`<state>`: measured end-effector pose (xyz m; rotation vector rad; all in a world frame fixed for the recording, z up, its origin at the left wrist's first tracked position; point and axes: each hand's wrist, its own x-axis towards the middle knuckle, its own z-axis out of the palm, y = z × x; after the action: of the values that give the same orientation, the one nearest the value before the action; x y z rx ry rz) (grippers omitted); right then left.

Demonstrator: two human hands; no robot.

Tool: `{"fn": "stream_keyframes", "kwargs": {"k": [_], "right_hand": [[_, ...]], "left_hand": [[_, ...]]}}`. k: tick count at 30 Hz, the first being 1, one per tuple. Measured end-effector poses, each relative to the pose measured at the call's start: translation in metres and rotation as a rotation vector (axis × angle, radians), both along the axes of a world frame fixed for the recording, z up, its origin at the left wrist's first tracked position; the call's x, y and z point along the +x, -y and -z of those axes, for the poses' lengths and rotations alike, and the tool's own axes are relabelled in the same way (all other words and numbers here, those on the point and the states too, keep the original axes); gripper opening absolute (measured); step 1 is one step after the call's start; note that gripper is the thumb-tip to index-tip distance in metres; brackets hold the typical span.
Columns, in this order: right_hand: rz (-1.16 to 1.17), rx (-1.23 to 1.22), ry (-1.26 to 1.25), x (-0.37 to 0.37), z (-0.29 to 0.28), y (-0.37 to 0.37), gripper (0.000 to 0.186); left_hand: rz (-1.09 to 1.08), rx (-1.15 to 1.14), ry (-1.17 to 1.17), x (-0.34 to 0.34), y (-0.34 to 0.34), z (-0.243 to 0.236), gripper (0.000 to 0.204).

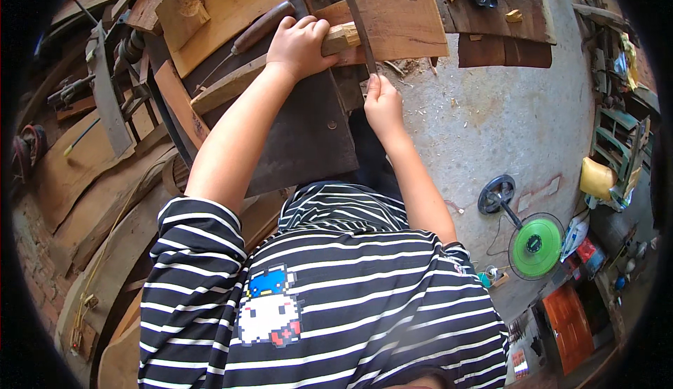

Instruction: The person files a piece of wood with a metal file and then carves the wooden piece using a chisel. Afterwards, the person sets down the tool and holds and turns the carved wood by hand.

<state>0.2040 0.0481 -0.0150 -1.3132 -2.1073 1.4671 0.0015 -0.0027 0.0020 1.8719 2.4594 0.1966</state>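
Wooden piece (342,37) gripped by left hand (298,48), fingers curled over | long dark tool (358,21) clasped in right hand (385,106), fingers wrapped | wood best pinned firmly, knuckles kept clear

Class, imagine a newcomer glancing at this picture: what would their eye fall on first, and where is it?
Probably the black-and-white striped top across the lower middle, then the bright green fan to its right. Above the top, the left hand grips a curved piece of wood, while the right hand holds the lower end of a long, dark bar.
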Motion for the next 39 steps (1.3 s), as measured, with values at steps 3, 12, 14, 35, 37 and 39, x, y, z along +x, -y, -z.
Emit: {"fn": "stream_keyframes", "kwargs": {"k": [3,12,14,35,37,39], "right_hand": [[0.002,-0.038,0.024,-0.002,-0.004,0.012,0.029],[-0.015,-0.049,0.063,0.062,-0.007,0.041,0.026],[0.001,-0.040,0.039,0.047,-0.010,0.028,0.026],[0.057,0.057,-0.020,0.056,-0.021,0.031,0.023],[0.109,0.056,-0.047,0.025,-0.020,0.010,0.024],[0.078,0.029,-0.169,-0.014,-0.034,-0.013,0.018]], "left_hand": [[0.008,0.013,-0.006,-0.002,0.001,0.000,0.045],[0.028,0.060,-0.044,-0.004,0.003,0.002,0.045],[0.025,0.064,-0.042,-0.002,0.004,0.002,0.045],[-0.014,-0.054,0.008,-0.003,0.002,-0.003,0.048],[-0.009,-0.044,0.013,-0.003,0.002,-0.003,0.048],[-0.007,-0.016,0.011,-0.004,0.003,0.001,0.048]]}}
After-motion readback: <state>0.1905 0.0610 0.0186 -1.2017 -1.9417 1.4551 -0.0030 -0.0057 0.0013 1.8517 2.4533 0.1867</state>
